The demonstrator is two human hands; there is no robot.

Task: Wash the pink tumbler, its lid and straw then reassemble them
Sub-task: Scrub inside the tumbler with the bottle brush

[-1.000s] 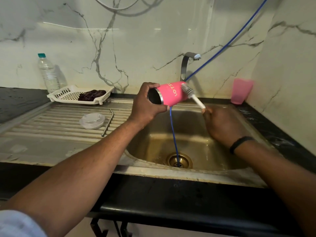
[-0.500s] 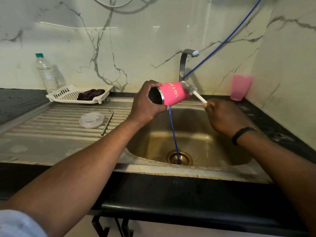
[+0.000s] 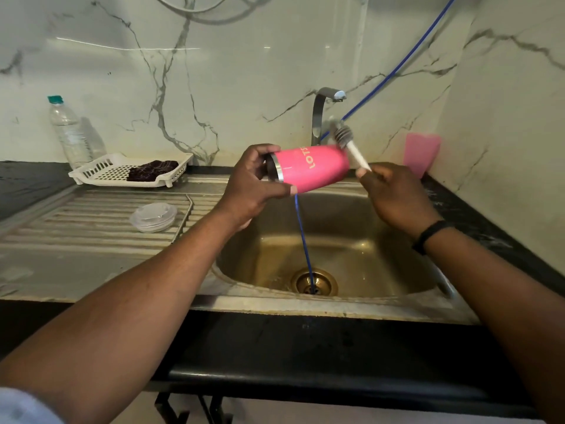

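sink (image 3: 305,304) basin below both hands | left hand (image 3: 249,191) grips pink tumbler (image 3: 312,168) at its rim, on its side over the basin | right hand (image 3: 394,197) pinches brush (image 3: 348,145) handle, bristles at tumbler's base | lid (image 3: 153,216) and straw (image 3: 183,218) on drainboard, left | tap (image 3: 322,113) behind

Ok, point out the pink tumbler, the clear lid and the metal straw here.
pink tumbler (image 3: 318,171): head view, middle of its pink side wall.
clear lid (image 3: 153,216): head view, centre of its top, on the drainboard.
metal straw (image 3: 184,217): head view, mid-shaft, beside the lid.
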